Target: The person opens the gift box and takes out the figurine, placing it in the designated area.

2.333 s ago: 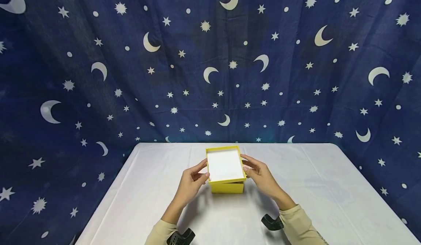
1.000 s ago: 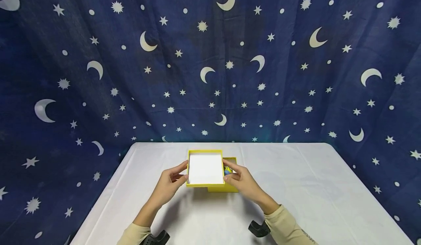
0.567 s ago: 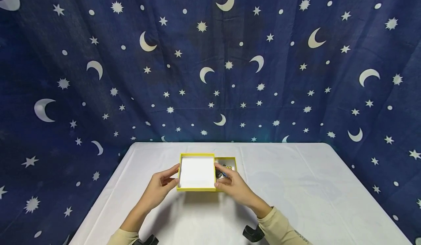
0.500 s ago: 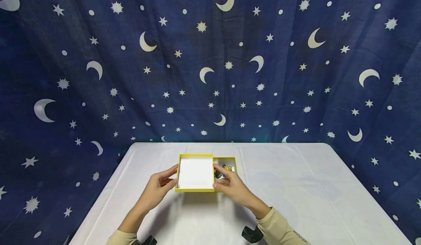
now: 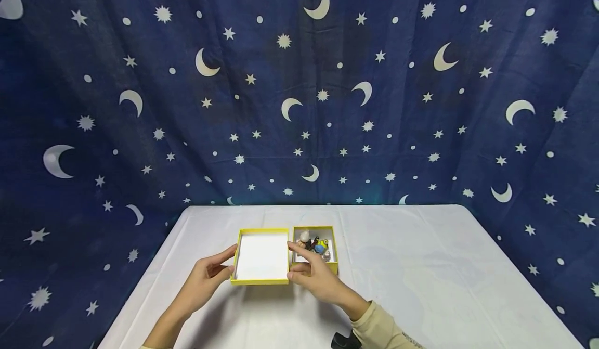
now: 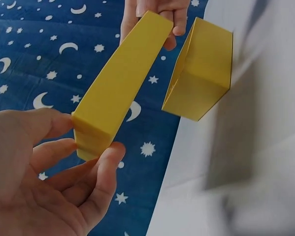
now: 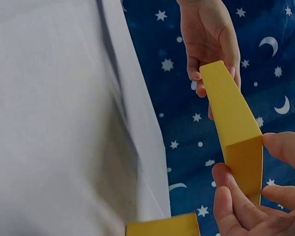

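Observation:
A square yellow box lid point(image 5: 261, 256), its white inside facing up, is held above the table. My left hand point(image 5: 201, 284) pinches its left edge between thumb and fingers. At the opposite edge, my right hand point(image 5: 323, 282) pinches it the same way. Just right of the lid stands the yellow box point(image 5: 334, 267), uncovered. Several small figurines point(image 5: 321, 246), among them a yellow-and-blue one, lie inside; the right hand covers part of the box. Both wrist views show the yellow lid point(image 6: 122, 78) between the two hands, with the box point(image 7: 162, 226) apart from it.
A white cloth covers the table point(image 5: 412, 266). Behind it hangs a dark blue curtain point(image 5: 262, 78) printed with moons and stars. A black wrist device point(image 5: 345, 340) sits at the right sleeve.
Both hands have carried the lid from on top of the box to the left and slightly toward me. The box and its figurines have come into sight.

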A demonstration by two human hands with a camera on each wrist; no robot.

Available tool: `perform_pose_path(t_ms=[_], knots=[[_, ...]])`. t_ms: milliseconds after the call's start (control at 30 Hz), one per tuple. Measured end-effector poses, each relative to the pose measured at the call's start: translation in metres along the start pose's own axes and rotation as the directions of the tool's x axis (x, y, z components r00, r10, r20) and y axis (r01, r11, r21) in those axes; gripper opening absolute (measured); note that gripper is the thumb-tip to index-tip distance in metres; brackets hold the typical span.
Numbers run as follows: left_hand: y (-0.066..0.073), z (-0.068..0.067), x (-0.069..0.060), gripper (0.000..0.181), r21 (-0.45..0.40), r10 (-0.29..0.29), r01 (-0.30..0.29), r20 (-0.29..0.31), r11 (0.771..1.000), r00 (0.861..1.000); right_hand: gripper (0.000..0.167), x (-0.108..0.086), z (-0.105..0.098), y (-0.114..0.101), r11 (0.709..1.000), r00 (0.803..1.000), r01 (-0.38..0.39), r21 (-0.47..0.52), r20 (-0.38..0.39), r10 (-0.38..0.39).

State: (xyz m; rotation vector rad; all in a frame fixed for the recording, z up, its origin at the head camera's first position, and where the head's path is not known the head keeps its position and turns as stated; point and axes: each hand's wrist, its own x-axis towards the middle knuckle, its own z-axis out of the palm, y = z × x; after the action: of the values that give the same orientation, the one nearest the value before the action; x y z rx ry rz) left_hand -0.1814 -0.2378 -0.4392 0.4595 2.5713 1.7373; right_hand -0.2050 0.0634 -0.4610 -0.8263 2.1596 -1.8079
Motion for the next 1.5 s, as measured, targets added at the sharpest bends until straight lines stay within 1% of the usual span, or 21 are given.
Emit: perform_pose_path(t_ms=[133,333,467,500,600,867,1000,1100,1167,1300,1367,1433,1500], knots=[[-0.003,-0.007,-0.006,0.052,0.009,0.014,-0.014,0.020,1.000,1.000,0.071,0.002,0.010,0.000,1.000,1.000,-0.018,0.018,0.012,0.018],[-0.008,-0.016,-0.013,0.054,0.009,-0.001,0.001,0.051,1.000,0.999,0.070,0.003,0.020,0.003,1.000,1.000,-0.019,0.021,0.014,0.019],[-0.011,-0.021,-0.016,0.055,0.002,-0.001,0.000,0.071,1.000,0.997,0.070,0.004,0.025,0.002,0.999,0.999,-0.037,0.032,0.017,0.036],[-0.012,-0.022,-0.017,0.055,-0.001,-0.007,0.007,0.069,1.000,0.998,0.070,0.005,0.026,0.002,0.999,0.999,-0.039,0.034,0.016,0.039],[-0.014,-0.024,-0.020,0.055,0.015,-0.003,0.002,0.077,1.000,0.997,0.070,0.006,0.030,0.003,0.998,0.999,-0.049,0.038,0.016,0.049],[-0.025,-0.035,-0.027,0.054,0.030,0.024,-0.026,0.076,0.999,0.997,0.070,0.012,0.044,0.009,0.996,0.997,-0.076,0.054,0.027,0.074],[-0.032,-0.038,-0.030,0.055,0.027,0.026,-0.028,0.087,0.999,0.996,0.070,0.014,0.051,0.014,0.995,0.996,-0.087,0.049,0.030,0.086],[-0.038,-0.041,-0.032,0.054,0.026,0.044,-0.046,0.087,0.999,0.995,0.071,0.016,0.056,0.017,0.994,0.995,-0.097,0.058,0.030,0.095],[-0.041,-0.042,-0.033,0.054,0.030,0.041,-0.044,0.087,0.999,0.995,0.071,0.017,0.059,0.017,0.992,0.994,-0.107,0.072,0.032,0.105],[-0.046,-0.044,-0.034,0.054,0.036,0.009,-0.013,0.088,0.999,0.996,0.072,0.018,0.066,0.019,0.988,0.992,-0.127,0.092,0.033,0.124],[-0.049,-0.045,-0.035,0.054,0.042,0.011,-0.015,0.091,0.999,0.996,0.073,0.018,0.069,0.021,0.986,0.991,-0.135,0.096,0.031,0.133],[-0.052,-0.046,-0.036,0.053,0.040,0.028,-0.032,0.101,0.999,0.994,0.073,0.019,0.073,0.024,0.985,0.990,-0.144,0.097,0.025,0.142],[-0.055,-0.046,-0.037,0.053,0.046,0.020,-0.025,0.106,0.999,0.994,0.074,0.019,0.076,0.026,0.983,0.988,-0.152,0.099,0.021,0.151]])
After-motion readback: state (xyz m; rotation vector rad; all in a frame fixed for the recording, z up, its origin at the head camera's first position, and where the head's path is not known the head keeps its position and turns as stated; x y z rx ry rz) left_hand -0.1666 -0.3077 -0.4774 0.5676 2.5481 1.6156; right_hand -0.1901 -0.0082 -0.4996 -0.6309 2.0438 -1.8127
